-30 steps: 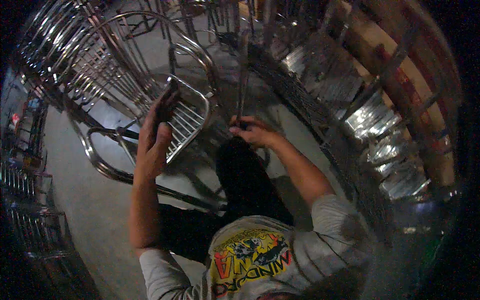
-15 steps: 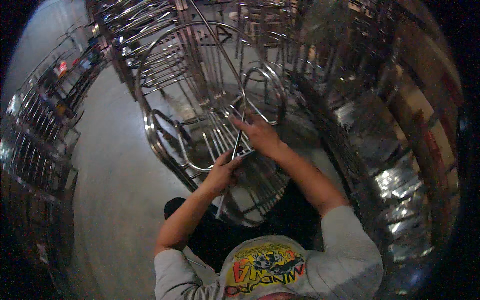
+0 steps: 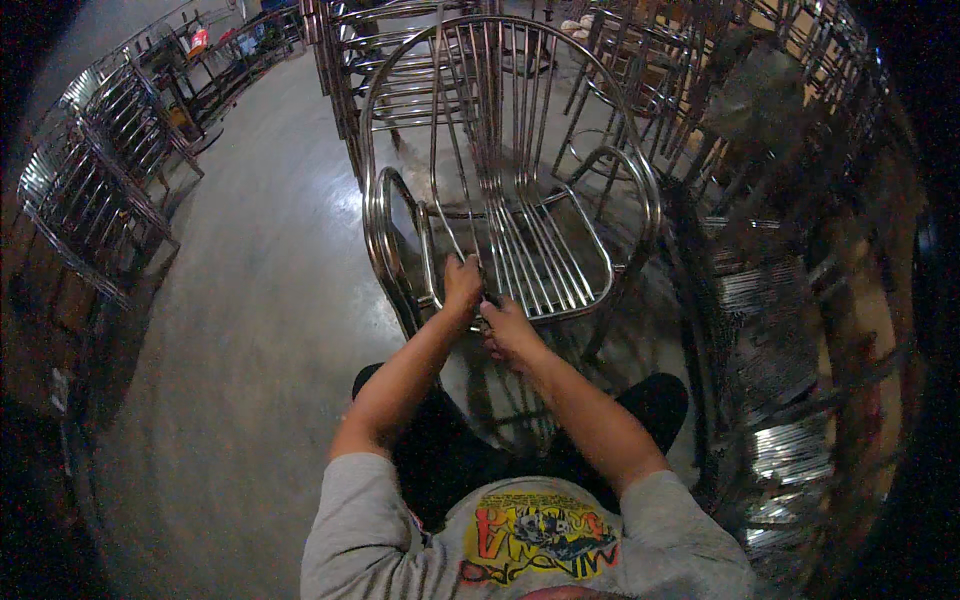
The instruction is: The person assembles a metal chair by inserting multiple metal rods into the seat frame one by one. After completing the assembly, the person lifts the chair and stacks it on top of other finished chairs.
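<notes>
Grey floor (image 3: 250,300) carries a metal chair frame (image 3: 530,255), centred and facing near, apparently for reach. Left hand (image 3: 463,285) pinches a thin rod (image 3: 449,232) at the near-left edge, seemingly steadying it; right hand (image 3: 512,332), just beside, is curled, its grip's contents undeterminable.

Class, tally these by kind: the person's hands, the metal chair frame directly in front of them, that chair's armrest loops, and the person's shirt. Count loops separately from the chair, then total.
Left hand and right hand: 2
Chair frame: 1
Armrest loops: 2
Grey shirt: 1
Total: 6
</notes>
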A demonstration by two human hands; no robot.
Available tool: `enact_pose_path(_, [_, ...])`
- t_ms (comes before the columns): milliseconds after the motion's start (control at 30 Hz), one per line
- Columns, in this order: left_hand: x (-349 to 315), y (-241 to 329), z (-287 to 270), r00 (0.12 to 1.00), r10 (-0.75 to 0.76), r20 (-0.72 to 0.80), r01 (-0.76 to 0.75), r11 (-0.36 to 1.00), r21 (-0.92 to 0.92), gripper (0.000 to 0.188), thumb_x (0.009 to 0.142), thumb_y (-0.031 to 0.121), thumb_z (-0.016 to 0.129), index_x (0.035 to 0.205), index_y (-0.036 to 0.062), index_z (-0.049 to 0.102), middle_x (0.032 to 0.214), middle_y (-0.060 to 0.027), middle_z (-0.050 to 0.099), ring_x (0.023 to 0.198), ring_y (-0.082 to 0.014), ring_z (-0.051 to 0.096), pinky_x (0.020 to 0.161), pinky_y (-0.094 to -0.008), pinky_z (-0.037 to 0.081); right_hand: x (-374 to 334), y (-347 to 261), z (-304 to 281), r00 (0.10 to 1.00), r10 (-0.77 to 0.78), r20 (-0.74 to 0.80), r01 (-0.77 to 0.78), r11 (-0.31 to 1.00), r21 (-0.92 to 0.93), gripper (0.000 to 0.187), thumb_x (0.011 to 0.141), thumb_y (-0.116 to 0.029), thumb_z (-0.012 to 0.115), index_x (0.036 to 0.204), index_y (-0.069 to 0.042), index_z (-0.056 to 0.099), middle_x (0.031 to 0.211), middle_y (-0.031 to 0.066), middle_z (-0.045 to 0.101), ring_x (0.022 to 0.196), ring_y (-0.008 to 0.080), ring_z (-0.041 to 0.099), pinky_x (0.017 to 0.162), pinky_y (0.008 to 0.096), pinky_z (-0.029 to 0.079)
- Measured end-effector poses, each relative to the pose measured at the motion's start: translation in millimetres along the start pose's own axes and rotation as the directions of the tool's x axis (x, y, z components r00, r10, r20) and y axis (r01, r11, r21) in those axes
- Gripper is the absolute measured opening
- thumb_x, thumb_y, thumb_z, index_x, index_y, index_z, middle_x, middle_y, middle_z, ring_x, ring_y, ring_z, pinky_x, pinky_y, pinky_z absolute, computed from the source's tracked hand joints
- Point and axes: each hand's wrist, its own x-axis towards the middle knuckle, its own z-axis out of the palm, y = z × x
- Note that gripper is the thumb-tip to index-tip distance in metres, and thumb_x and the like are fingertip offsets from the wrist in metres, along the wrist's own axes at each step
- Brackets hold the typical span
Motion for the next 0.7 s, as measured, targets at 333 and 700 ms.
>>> enact_pose_path(333, [6.9,-27.8,16.4,0.976,-0.216,-0.007,0.217,0.975,0.055,0.036,0.084,0.022,0.053,0.091,-0.0129,0.056,0.082,-0.027,0.063,0.079,-0.0354,0.064,0.07,-0.0472,0.046,21.9,33.5,-9.2,0.994,-0.07,-0.084,0.059,0.991,-0.124,0.025,0.094,-0.028,0.055,0.107,-0.006,0.055,0.063,-0.0007,0.047,0.044,0.0094,0.042,0.037,0.0281,0.031])
enact_pose_path(700, [12.4,-36.5,23.0,0.987,-0.16,-0.016,0.16,0.963,0.219,0.042,0.081,0.026,0.053,0.091,-0.0144,0.058,0.095,-0.0363,0.06,0.092,-0.0505,0.059,0.079,-0.0491,0.046,35.1,51.7,-11.3,0.985,-0.085,-0.148,0.065,0.988,-0.137,0.022,0.095,-0.026,0.053,0.103,-0.006,0.056,0.059,-0.0013,0.045,0.043,0.0098,0.04,0.036,0.0279,0.031])
